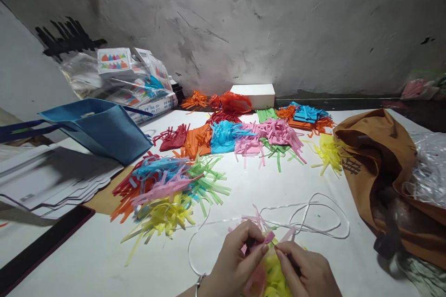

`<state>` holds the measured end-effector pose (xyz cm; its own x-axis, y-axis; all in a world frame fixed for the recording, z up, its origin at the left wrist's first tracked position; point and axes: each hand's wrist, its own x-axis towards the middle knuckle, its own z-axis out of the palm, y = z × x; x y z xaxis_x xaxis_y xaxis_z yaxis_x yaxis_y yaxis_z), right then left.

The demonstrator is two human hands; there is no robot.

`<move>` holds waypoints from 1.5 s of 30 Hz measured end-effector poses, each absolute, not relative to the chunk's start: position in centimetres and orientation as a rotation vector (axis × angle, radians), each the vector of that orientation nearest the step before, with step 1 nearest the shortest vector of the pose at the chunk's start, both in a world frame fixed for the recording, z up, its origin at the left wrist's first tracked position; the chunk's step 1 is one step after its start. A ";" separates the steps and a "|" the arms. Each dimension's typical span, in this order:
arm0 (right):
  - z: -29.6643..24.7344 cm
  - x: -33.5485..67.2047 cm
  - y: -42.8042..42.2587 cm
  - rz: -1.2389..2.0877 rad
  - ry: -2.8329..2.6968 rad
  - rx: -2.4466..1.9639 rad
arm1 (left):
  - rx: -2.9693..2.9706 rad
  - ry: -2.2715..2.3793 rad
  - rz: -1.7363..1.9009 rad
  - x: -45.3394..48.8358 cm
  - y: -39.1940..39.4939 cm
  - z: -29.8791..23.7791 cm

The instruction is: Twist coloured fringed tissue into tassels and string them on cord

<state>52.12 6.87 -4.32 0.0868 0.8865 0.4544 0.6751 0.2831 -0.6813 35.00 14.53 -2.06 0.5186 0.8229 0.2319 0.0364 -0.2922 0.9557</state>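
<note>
My left hand, with a bracelet at its wrist, is closed in a pinch on a pink fringed tassel. Close beside it, the fingers of my right hand pinch a thin needle-like piece whose tip meets the pink strip. Too little of that piece shows to be sure of its kind. A yellow fringed tassel lies beneath and between my hands. White cord loops across the table behind them and runs left towards a multicoloured heap of tassels.
Folded fringe bundles line the back of the white table. At left are a blue fabric bag, stacked white sheets and a dark phone-like slab. A brown bag and clear plastic occupy the right side.
</note>
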 end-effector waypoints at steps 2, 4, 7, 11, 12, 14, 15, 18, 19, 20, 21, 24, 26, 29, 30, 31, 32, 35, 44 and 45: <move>-4.4 52.1 6.9 0.353 -1.616 -1.488 | 1.700 0.697 0.925 34.9 14.5 -2.2; -4.2 52.1 7.0 0.403 -1.599 -1.502 | 1.618 0.674 0.914 35.1 14.6 -2.4; -3.5 52.1 6.9 0.470 -1.559 -1.515 | 1.318 0.655 0.893 35.6 14.7 -2.4; -2.7 52.2 6.7 0.574 -1.495 -1.533 | 0.976 0.669 0.877 36.4 14.8 -1.9; -2.5 52.1 6.7 0.593 -1.483 -1.535 | 0.939 0.668 0.869 36.5 14.7 -1.8; -2.3 52.1 6.7 0.608 -1.469 -1.540 | 0.888 0.652 0.849 36.6 14.5 -1.8; -2.3 52.1 6.7 0.611 -1.468 -1.544 | 0.872 0.643 0.838 36.6 14.4 -2.0; -2.3 52.1 6.8 0.640 -1.467 -1.558 | 0.885 0.616 0.834 36.6 14.1 -2.8; -2.3 52.1 6.8 0.663 -1.467 -1.562 | 0.908 0.606 0.841 36.5 14.1 -3.1; -2.3 52.1 6.9 0.687 -1.465 -1.567 | 0.941 0.596 0.849 36.4 14.0 -3.4; -2.4 52.2 6.9 0.705 -1.462 -1.572 | 0.986 0.589 0.855 36.3 14.0 -3.6; -2.4 52.2 6.9 0.736 -1.465 -1.578 | 1.159 0.604 0.877 36.0 14.1 -4.0; -2.4 52.2 6.9 0.765 -1.471 -1.569 | 1.210 0.609 0.882 35.7 14.2 -4.0; -2.2 52.2 6.8 0.748 -1.469 -1.569 | 1.150 0.598 0.863 35.7 14.4 -3.6; -2.1 52.2 6.8 0.719 -1.469 -1.573 | 1.118 0.606 0.857 35.8 14.4 -3.3; -2.0 52.2 6.8 0.689 -1.471 -1.575 | 1.084 0.622 0.851 35.9 14.4 -3.0; -1.9 52.2 6.9 0.666 -1.474 -1.574 | 1.045 0.636 0.844 36.1 14.4 -2.6; -1.7 52.2 6.9 0.627 -1.477 -1.560 | 0.918 0.649 0.809 36.5 14.3 -1.7; -1.1 51.9 6.8 0.586 -1.489 -1.538 | 0.721 0.593 0.744 36.7 14.1 -1.5; -1.0 51.9 6.8 0.586 -1.497 -1.538 | 0.715 0.586 0.742 36.7 14.0 -1.5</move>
